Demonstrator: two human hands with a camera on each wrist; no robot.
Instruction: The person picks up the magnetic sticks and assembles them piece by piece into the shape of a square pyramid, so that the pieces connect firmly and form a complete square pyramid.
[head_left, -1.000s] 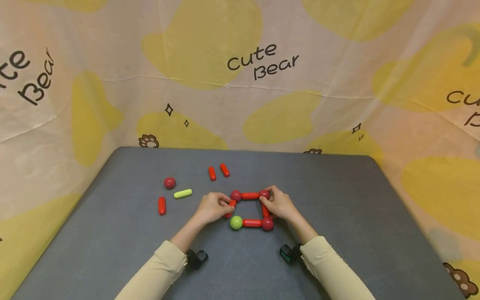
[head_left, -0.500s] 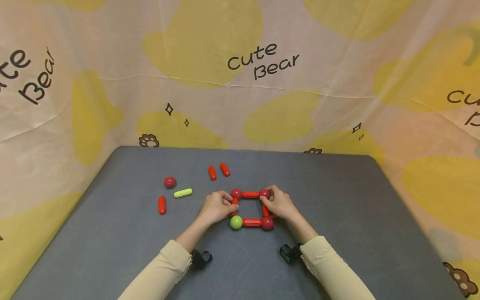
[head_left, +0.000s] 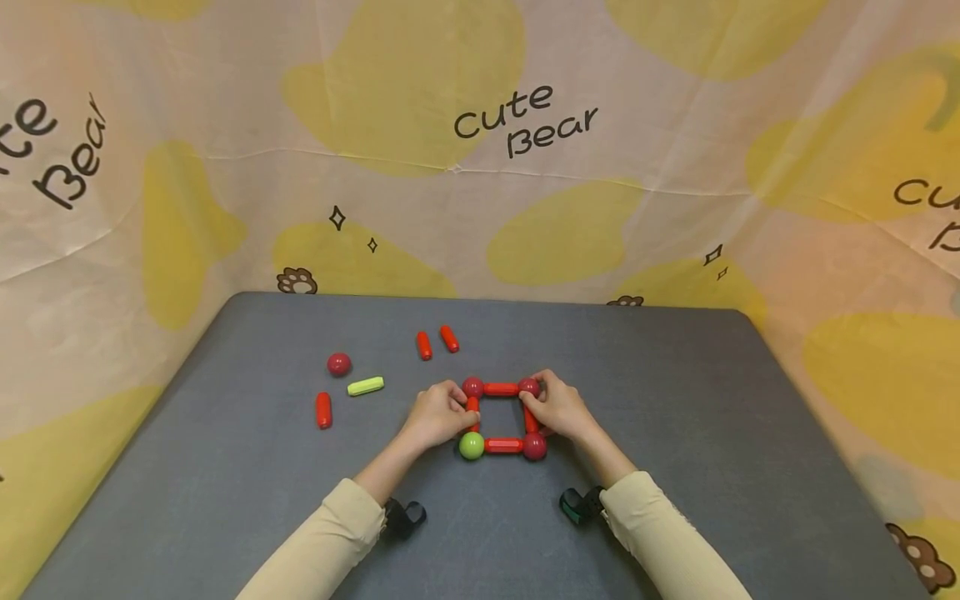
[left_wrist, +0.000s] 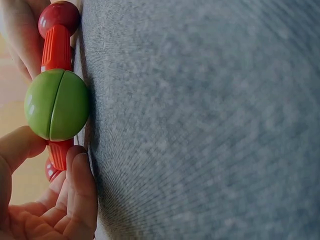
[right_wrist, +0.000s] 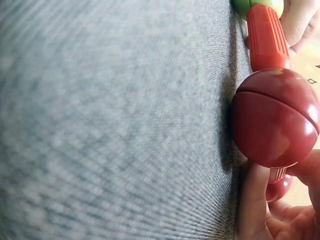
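A square of red rods and balls lies on the grey table, with a green ball at its near left corner and red balls at the other corners. My left hand pinches the left red rod between thumb and fingers; in the left wrist view this rod meets the green ball. On the opposite side my right hand grips the right red rod, its fingertips near the far right red ball. The near right red ball looms large in the right wrist view and partly hides that rod.
Left of the square lie a loose red ball, a yellow-green rod and a red rod. Two more red rods, one left and one right, lie farther back. A patterned cloth rises behind the table.
My left hand has moved slightly right, swinging the left rod from a slant into line between the far left red ball and the green ball. My right hand has stayed put.
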